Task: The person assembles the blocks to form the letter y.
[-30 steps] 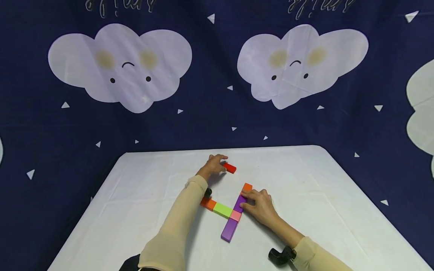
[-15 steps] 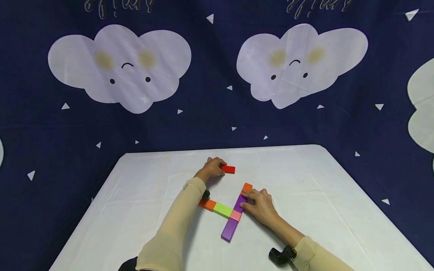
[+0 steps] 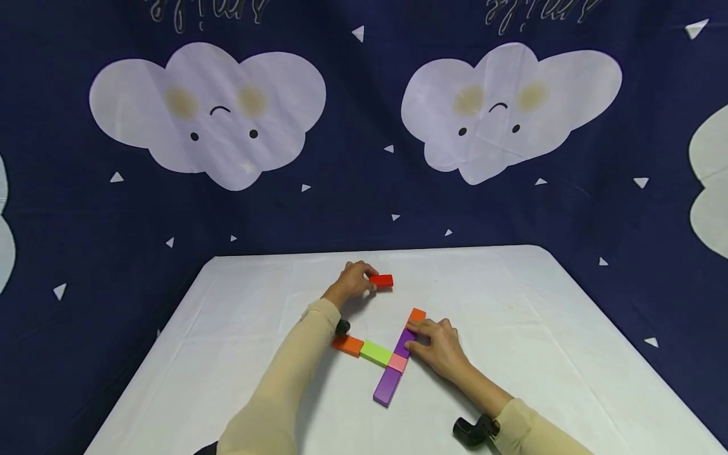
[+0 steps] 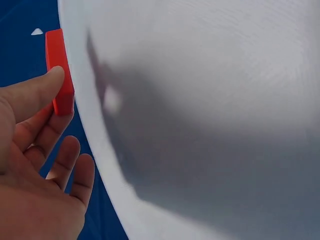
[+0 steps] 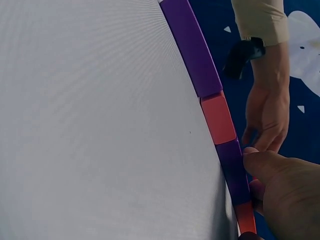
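My left hand (image 3: 352, 282) pinches a red block (image 3: 383, 280) between thumb and fingers near the table's far side. In the left wrist view the red block (image 4: 56, 47) is tilted up on its narrow side, above its shadow. My right hand (image 3: 440, 347) is at the upper purple block (image 3: 404, 342), thumb at its side and a finger reaching over by the orange block (image 3: 418, 315) at the row's end. Below it in the row come a pink block (image 3: 397, 363) and a longer purple block (image 3: 388, 387). A green block (image 3: 375, 353) branches left from the pink one.
An orange block (image 3: 348, 345) ends the branch, partly near my left sleeve (image 3: 284, 373). A white-covered table (image 3: 512, 303) bears everything. Behind it hangs a dark blue cloth (image 3: 364, 208) with clouds. A black wrist camera (image 3: 474, 431) sits on my right wrist.
The red block has turned from slanting to nearly level and moved slightly left and up with my left hand. My right hand stays in place on the row of blocks.
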Demonstrator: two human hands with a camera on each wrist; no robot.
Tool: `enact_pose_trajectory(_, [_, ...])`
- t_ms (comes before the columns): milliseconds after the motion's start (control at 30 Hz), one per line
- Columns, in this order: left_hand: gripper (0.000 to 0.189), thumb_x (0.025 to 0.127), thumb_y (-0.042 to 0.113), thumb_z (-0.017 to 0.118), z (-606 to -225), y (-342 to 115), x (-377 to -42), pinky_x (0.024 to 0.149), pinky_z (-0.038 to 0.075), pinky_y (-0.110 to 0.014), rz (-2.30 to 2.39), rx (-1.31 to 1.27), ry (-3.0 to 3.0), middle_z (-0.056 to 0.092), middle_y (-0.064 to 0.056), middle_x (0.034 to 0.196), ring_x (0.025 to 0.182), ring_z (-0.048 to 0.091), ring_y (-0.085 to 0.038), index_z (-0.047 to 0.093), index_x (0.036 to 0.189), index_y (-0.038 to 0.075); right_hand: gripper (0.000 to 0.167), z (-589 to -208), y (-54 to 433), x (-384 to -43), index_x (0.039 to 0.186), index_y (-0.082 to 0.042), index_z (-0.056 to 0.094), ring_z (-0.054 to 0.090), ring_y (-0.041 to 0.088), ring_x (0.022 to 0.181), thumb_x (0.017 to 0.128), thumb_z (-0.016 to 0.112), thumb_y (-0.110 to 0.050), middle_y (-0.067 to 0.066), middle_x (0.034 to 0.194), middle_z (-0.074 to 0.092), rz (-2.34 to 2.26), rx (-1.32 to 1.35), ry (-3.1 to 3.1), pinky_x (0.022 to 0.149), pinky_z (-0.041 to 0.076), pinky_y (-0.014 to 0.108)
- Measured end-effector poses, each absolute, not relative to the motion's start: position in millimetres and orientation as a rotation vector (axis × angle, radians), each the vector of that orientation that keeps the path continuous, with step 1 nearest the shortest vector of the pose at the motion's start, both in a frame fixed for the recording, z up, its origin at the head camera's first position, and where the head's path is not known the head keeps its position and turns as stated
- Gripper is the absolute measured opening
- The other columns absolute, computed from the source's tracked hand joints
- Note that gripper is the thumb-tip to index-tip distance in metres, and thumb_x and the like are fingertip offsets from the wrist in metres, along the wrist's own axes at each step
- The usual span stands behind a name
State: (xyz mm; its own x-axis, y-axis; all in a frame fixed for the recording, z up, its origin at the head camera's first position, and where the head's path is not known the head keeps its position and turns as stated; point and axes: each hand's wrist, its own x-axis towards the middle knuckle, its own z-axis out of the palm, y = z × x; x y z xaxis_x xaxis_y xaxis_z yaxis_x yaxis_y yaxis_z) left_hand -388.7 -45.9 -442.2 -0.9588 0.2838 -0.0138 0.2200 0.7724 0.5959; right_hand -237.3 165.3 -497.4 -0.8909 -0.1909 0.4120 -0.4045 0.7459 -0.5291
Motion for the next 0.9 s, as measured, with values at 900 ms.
enact_pose_trajectory(900, [0.032,0.076,0.017,0.077,-415,-80,-310,0.074,0.038,-0.028,1.488,0.416,2.853,0.061,-0.007,0.095,0.092,0.049,-0.022,0.071,0.107,0.010,0.038,-497,164,-236,0.108,-0.014,0.073,0.041,0.011,0.077,0.073,0.079,-0.028,-0.003,0.110,0.070,0.906,0.462,-2.623,0.072,0.028,0.030])
